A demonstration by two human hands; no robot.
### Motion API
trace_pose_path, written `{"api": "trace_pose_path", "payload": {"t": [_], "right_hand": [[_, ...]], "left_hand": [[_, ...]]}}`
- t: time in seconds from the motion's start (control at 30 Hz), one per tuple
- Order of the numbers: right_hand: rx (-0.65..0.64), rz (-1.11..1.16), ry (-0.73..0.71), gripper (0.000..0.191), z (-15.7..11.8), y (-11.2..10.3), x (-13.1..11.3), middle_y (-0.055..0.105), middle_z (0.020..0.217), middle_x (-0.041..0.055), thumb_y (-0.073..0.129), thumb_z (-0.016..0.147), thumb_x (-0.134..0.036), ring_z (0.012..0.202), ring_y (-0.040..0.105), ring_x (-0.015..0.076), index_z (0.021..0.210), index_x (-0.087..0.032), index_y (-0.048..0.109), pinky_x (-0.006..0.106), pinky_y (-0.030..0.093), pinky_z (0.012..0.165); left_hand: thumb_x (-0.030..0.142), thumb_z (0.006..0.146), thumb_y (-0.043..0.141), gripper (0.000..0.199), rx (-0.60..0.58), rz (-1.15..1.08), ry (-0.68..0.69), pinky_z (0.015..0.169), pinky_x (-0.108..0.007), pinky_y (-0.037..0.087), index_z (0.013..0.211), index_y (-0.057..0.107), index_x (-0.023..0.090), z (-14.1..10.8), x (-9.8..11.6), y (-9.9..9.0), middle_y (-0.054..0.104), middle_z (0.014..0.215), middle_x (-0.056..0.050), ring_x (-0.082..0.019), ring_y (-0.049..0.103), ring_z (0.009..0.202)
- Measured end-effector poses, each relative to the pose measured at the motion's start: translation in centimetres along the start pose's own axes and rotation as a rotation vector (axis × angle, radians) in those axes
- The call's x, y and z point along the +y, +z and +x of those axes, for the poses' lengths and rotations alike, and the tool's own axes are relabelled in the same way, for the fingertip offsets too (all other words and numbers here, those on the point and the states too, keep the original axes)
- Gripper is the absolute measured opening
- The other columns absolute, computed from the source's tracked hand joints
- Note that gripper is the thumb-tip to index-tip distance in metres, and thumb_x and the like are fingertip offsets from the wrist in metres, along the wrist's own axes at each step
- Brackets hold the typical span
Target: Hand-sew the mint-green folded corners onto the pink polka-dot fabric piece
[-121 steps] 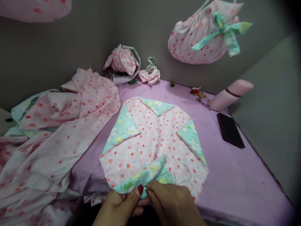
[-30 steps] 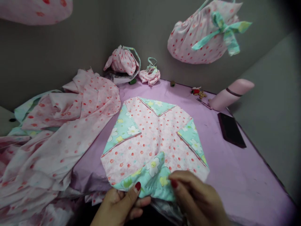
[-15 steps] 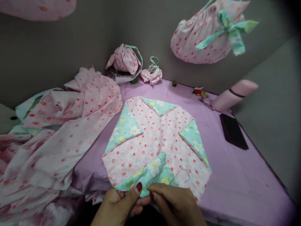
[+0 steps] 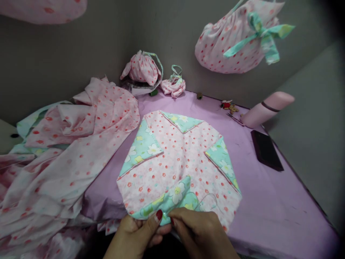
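Note:
A pink floral cloth (image 4: 180, 158) with mint green flowered corners folded inward lies spread in front of me. At its near edge, my left hand (image 4: 145, 228) pinches the mint folded flap (image 4: 176, 194) between thumb and fingers. My right hand (image 4: 199, 226) is closed in a pinch against the same edge, just right of the left thumb. Whatever is between its fingertips is too small to make out. A loose loop of thin thread (image 4: 211, 194) lies on the cloth above the right hand.
A pile of pink printed fabric (image 4: 107, 115) covers the left. Behind stand gathered pouches (image 4: 144, 70), thread spools (image 4: 199, 96) and small scissors (image 4: 234, 118). A pink bottle (image 4: 266, 109) and a dark phone-like slab (image 4: 266, 150) are at right. A bowed pouch (image 4: 229, 48) hangs above.
My right hand has shifted very slightly at the flap's edge. My left hand keeps its pinch, and the cloth lies almost the same.

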State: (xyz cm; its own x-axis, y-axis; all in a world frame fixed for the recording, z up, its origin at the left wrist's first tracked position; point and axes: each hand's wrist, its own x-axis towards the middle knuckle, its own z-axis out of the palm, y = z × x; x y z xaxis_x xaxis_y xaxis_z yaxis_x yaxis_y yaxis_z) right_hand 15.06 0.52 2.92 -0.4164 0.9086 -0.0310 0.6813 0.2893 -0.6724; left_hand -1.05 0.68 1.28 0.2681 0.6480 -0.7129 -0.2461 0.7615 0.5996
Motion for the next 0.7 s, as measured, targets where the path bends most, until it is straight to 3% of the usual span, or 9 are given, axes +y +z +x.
{"api": "trace_pose_path", "payload": {"t": [0.23, 0.4, 0.7], "right_hand": [[0.04, -0.246, -0.078, 0.029, 0.36, 0.27, -0.4, 0.062, 0.05, 0.0002, 0.033, 0.081, -0.013, 0.039, 0.058, 0.0119, 0.064, -0.017, 0.056, 0.02, 0.031, 0.038], [0.047, -0.301, -0.083, 0.027, 0.41, 0.7, -0.33, 0.062, 0.051, 0.0009, 0.033, 0.08, -0.012, 0.041, 0.059, 0.0137, 0.068, -0.016, 0.057, 0.021, 0.033, 0.038], [0.032, 0.102, 0.02, 0.02, 0.2, 0.29, 0.29, 0.063, 0.061, -0.0014, 0.04, 0.084, -0.015, 0.053, 0.058, 0.0087, 0.075, -0.018, 0.058, 0.015, 0.039, 0.051]], "left_hand": [[0.039, 0.068, 0.068, 0.034, -0.002, 0.039, 0.03, 0.062, -0.024, 0.051, 0.096, 0.068, 0.02, -0.02, 0.19, -0.05, 0.075, 0.084, -0.006, -0.02, 0.068, 0.073], [0.038, 0.067, 0.069, 0.035, -0.004, 0.06, 0.053, 0.062, -0.024, 0.051, 0.097, 0.068, 0.02, 0.04, 0.2, -0.02, 0.075, 0.083, -0.005, -0.02, 0.068, 0.072], [0.04, 0.073, 0.063, 0.03, -0.06, 0.017, -0.002, 0.066, -0.025, 0.049, 0.093, 0.068, 0.019, -0.02, 0.12, -0.19, 0.074, 0.086, -0.006, -0.02, 0.067, 0.076]]}}
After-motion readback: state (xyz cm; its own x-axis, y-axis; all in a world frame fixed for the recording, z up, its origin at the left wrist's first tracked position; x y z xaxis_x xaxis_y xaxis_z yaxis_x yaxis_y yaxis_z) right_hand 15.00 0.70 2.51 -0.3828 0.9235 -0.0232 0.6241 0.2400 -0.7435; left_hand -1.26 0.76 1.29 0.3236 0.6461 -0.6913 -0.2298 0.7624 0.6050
